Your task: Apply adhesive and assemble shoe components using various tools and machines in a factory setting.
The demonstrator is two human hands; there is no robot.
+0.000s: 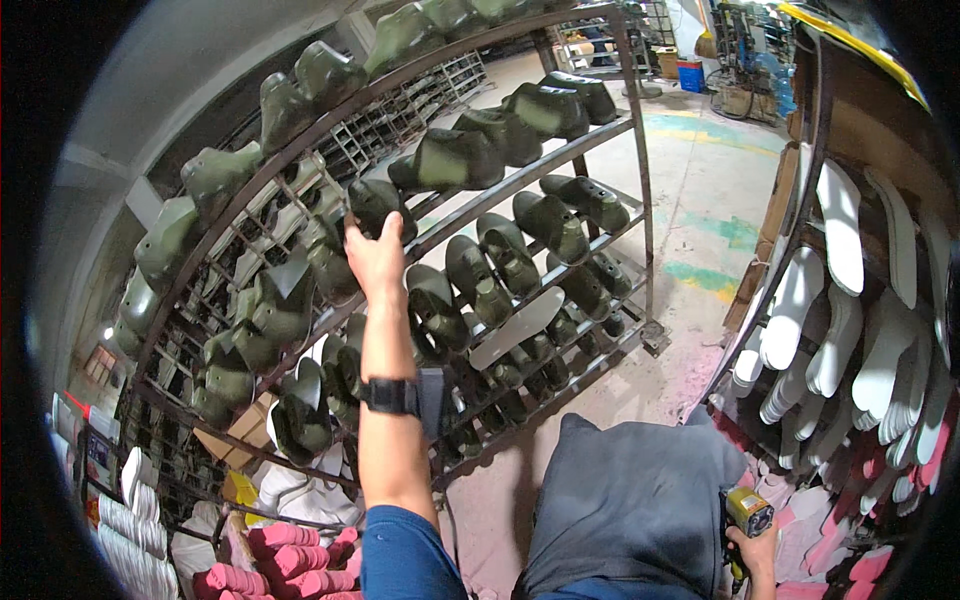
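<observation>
Okay — far left, low down, stacks of white insoles (135, 520) and pink insoles (290, 570) sit below the metal rack (560, 170). The rack's bars carry rows of dark green shoe lasts (480, 280), soles mostly facing out. My left hand (375, 255) is raised to an upper row, fingers wrapped around one green last (378, 205) that sits on its bar; black wristband (390, 397) on that forearm. One flat grey insole (517, 325) lies across lasts mid-rack. Below centre, my grey apron (630, 510). Lower right, my right hand (755, 550) is clenched around a yellow-topped tool (747, 510) — close to the shelf of white insoles (850, 300) on the right.
</observation>
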